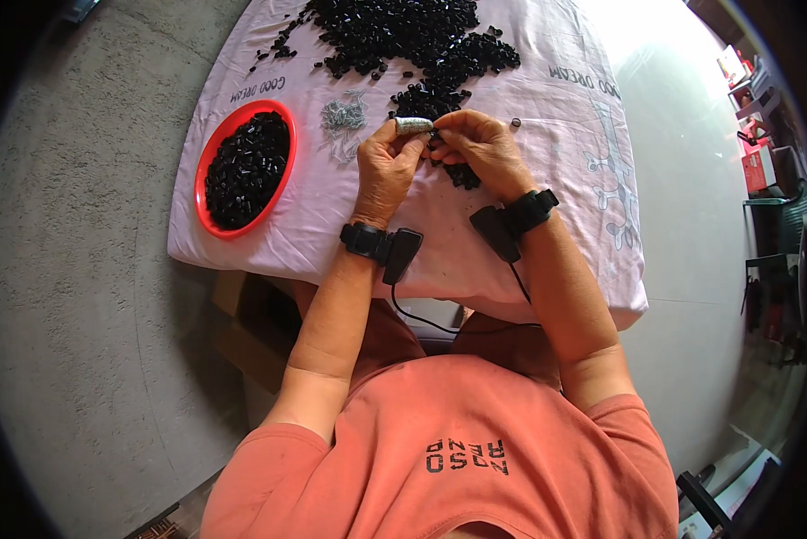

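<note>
My left hand [387, 164] pinches a small silver metal piece [412, 125] between thumb and fingers above the cloth-covered table [547, 108]. My right hand [477, 144] meets it fingertip to fingertip and holds a small black part [434, 135] against the silver piece. A few more black parts [462, 175] lie under my right palm. Both wrists wear black bands with small black boxes on them. A large heap of small black parts [403, 31] spreads over the far side of the cloth.
A red bowl [208, 171] full of black parts stands at the left of the table. A little pile of thin metal springs [343, 117] lies between the bowl and my hands. Grey concrete floor [80, 269] surrounds the table; shelves and boxes [763, 162] stand at the right.
</note>
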The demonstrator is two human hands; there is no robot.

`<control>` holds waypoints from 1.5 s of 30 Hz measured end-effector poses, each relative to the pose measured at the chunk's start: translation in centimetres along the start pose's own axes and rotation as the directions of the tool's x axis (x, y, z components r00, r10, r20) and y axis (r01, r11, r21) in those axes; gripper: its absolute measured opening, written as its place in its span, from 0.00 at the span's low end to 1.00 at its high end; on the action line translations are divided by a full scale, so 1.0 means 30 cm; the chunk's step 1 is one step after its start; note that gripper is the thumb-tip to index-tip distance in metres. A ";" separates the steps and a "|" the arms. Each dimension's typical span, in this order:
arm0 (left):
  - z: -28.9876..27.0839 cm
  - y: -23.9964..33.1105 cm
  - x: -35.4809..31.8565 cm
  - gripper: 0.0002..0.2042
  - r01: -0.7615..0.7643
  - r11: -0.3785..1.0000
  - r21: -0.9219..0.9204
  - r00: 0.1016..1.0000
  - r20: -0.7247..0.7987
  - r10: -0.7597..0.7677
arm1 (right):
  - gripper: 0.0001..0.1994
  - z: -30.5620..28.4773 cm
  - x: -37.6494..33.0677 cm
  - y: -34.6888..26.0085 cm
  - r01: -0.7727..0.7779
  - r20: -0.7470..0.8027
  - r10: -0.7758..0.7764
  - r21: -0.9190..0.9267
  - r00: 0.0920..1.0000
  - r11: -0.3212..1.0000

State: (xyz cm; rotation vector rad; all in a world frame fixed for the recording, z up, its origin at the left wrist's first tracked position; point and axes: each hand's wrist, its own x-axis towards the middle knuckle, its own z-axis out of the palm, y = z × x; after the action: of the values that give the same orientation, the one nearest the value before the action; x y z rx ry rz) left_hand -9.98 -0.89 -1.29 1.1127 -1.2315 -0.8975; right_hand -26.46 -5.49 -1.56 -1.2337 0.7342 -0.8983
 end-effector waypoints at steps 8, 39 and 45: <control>0.004 0.005 -0.002 0.05 -0.002 1.000 -0.029 1.000 -0.021 0.002 | 0.08 0.002 0.000 0.001 0.016 -0.012 -0.016 0.035 1.000 0.999; 0.012 0.025 -0.008 0.08 -0.085 0.996 -0.039 0.991 -0.108 0.080 | 0.07 -0.015 -0.007 -0.024 -0.099 0.054 0.086 0.317 0.995 0.943; 0.020 0.051 -0.001 0.07 -0.099 0.995 -0.011 0.991 -0.091 0.097 | 0.07 -0.018 -0.008 -0.024 -0.080 0.077 0.053 0.404 0.996 0.911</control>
State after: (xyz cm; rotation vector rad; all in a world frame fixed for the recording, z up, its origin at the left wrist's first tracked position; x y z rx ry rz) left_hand -10.64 -0.56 0.17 1.0600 -1.1925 -0.7731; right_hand -27.15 -5.59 -0.96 -0.8567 0.4998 -0.8966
